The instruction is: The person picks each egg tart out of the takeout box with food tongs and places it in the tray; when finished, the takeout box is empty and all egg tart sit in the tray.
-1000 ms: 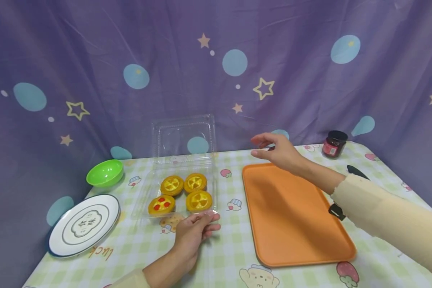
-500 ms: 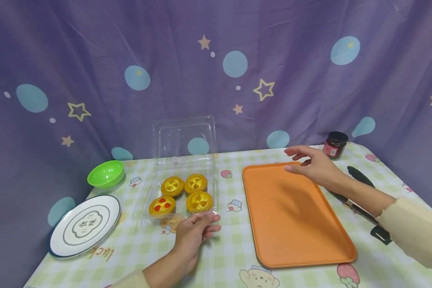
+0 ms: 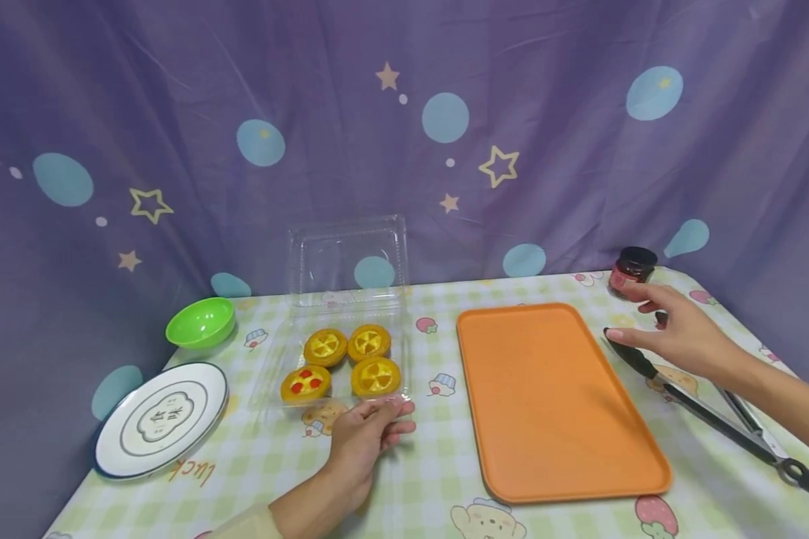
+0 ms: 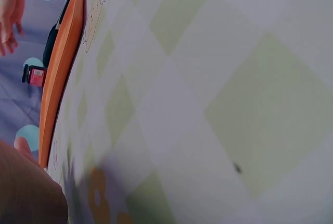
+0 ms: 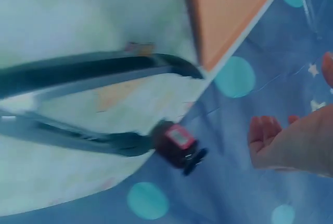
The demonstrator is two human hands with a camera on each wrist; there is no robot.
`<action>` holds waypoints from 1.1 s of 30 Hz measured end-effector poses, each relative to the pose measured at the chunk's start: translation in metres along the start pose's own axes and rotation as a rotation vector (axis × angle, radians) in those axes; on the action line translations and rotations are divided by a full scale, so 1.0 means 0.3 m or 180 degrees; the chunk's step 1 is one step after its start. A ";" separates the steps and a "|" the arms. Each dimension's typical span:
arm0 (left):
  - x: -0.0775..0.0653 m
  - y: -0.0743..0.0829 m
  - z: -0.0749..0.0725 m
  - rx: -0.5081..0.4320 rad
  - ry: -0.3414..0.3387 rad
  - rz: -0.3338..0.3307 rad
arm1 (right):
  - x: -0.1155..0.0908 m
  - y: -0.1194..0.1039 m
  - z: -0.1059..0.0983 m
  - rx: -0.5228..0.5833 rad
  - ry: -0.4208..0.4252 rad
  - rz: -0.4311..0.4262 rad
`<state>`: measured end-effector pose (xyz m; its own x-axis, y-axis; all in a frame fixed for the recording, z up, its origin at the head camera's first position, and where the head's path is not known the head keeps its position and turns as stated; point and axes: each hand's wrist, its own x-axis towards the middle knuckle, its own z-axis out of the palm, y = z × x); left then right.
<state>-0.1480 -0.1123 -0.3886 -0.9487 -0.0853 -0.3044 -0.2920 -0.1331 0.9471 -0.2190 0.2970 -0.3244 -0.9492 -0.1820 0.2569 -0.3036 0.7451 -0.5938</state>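
Right hand [image 3: 691,337] moved rightward over checked cloth [image 3: 434,457], fingers [image 3: 650,293] spread; left hand [image 3: 360,445] pinches container [image 3: 341,380]; curtain [image 3: 350,150] behind.

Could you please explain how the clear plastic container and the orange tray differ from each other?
The clear plastic container is see-through, while the orange tray is opaque.
The container has a lid standing raised at its back; the tray is a shallow, rimmed slab with no lid in sight.
The container holds four tarts, while the tray holds nothing.
Both sit on the checked tablecloth.
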 end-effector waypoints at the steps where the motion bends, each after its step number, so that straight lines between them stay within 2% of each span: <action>1: 0.001 -0.001 0.000 -0.0002 0.0000 -0.0002 | -0.012 0.019 -0.002 -0.0065 0.0013 0.0026; 7: 0.002 -0.001 0.002 -0.0017 0.0003 -0.0006 | -0.086 0.135 -0.009 -0.0468 0.0159 0.0138; 15: 0.000 0.001 0.003 -0.0011 -0.0010 -0.0001 | -0.182 0.237 0.003 -0.1019 0.0303 0.0611; 17: 0.000 0.001 0.002 -0.0021 -0.0006 -0.0005 | -0.199 0.256 0.006 -0.1090 0.0253 0.0787; 21: 0.000 0.003 0.000 -0.0035 0.0015 -0.0001 | -0.221 0.274 0.015 -0.1097 -0.0036 0.1138; 28: -0.001 0.002 0.001 -0.0049 0.0019 0.0004 | -0.235 0.283 0.025 -0.1197 -0.0204 0.1297; 33: -0.002 0.001 0.003 -0.0039 0.0005 0.0010 | -0.239 0.297 0.022 -0.1118 -0.0302 0.1317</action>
<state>-0.1476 -0.1116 -0.3880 -0.9494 -0.0872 -0.3016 -0.2874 -0.1448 0.9468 -0.1785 0.3723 -0.4008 -0.9917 0.1266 -0.0235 0.1271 0.9332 -0.3362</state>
